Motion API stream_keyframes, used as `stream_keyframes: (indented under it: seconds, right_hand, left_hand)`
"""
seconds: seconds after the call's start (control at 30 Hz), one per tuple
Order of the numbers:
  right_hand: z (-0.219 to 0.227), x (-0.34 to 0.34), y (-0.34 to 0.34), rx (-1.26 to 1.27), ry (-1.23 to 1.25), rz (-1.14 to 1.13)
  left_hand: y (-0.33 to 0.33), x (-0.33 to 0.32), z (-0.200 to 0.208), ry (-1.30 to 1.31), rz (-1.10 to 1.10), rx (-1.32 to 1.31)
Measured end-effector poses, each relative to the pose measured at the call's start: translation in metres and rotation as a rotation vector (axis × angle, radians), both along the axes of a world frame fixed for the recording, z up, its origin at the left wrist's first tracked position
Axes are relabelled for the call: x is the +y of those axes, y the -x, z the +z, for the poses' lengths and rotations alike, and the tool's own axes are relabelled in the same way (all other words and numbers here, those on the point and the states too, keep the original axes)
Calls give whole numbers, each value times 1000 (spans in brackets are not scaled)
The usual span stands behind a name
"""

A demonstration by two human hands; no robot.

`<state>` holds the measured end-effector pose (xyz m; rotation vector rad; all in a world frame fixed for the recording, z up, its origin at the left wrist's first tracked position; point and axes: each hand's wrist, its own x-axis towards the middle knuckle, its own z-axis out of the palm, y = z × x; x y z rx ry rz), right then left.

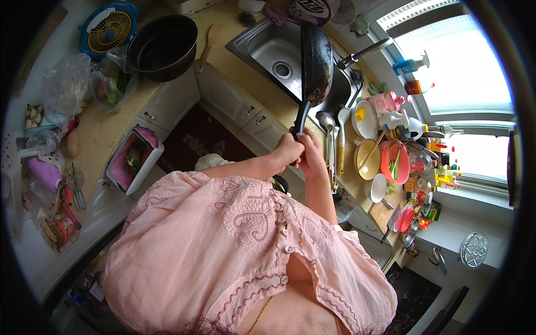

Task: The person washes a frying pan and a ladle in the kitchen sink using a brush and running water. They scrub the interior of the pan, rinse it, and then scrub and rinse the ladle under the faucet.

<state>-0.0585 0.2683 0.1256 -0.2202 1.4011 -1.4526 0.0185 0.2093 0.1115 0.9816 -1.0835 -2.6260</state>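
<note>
Head view, pan [319, 64]: we found it at top centre of the frame, on edge above the steel sink [258, 47], rim facing left, scorched underside facing right.
Left hand [287, 149]: we noted it clasped round the black handle [302, 117], mid-frame.
Right hand [310, 149]: we recorded it gripping the same handle, touching the left.
Pot [163, 47]: we logged it upper left, black, between a blue fan [109, 30] and a wooden spatula [212, 36].
Bowls: we saw a yellow bowl [363, 152] right of centre, beside a red bowl [386, 153].

Pan [317, 67] above sink [263, 54]; bowls [376, 188] right
</note>
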Motion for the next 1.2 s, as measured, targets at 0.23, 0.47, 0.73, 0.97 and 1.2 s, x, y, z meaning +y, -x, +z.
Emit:
stream_keyframes:
  seconds: [0.23, 0.47, 0.73, 0.97, 1.2]
  right_hand:
    - [8, -1, -2, -6, -17, 18]
    - [6, -1, -3, -8, -7, 15]
    - [4, -2, -2, -19, -12, 9]
    - [8, -2, -3, -17, -29, 15]
    - [4, -2, -2, -27, -25, 3]
  left_hand:
    - [3, 2, -7, 0, 12, -13]
    - [2, 1, -6, 3, 11, -4]
    - [0, -1, -6, -14, 4, -6]
    - [0, -1, -10, -20, -1, 16]
    - [1, -1, -4, -5, 4, -27]
